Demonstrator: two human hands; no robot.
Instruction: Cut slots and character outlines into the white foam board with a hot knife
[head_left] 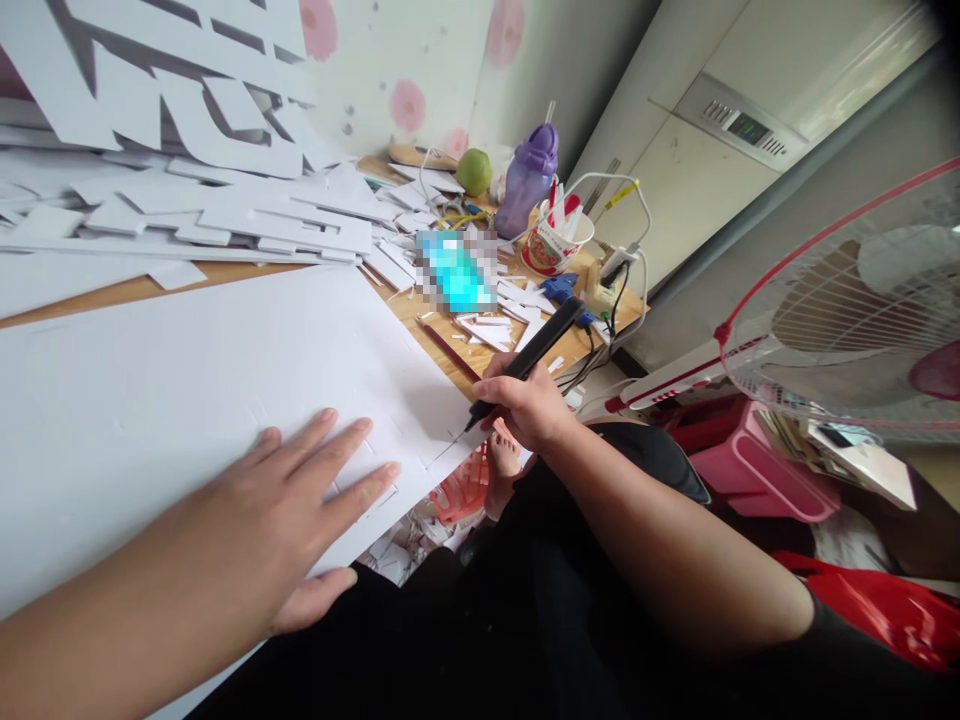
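Note:
A large white foam board (pixel 187 370) lies over the table's near edge, with short thin slits and lines near its right corner. My left hand (pixel 289 510) rests flat on it, fingers spread, the thumb beyond the near edge. My right hand (pixel 529 405) is closed around a black craft knife (pixel 547 335), held at a slant. Its thin tip touches the board near the right corner, at the end of a fine dark line. Just past that corner, a dark red pencil (pixel 450 348) lies on the wooden table.
Piled white board cutouts (pixel 187 210) fill the back left. Offcuts surround a blurred bright screen (pixel 457 270). Behind stand a purple bottle (pixel 529 180), a paper cup (pixel 556 240) and a green fruit (pixel 474 172). A power strip (pixel 611 285) trails cables. At right are a fan (pixel 847 300) and pink bin (pixel 765 470).

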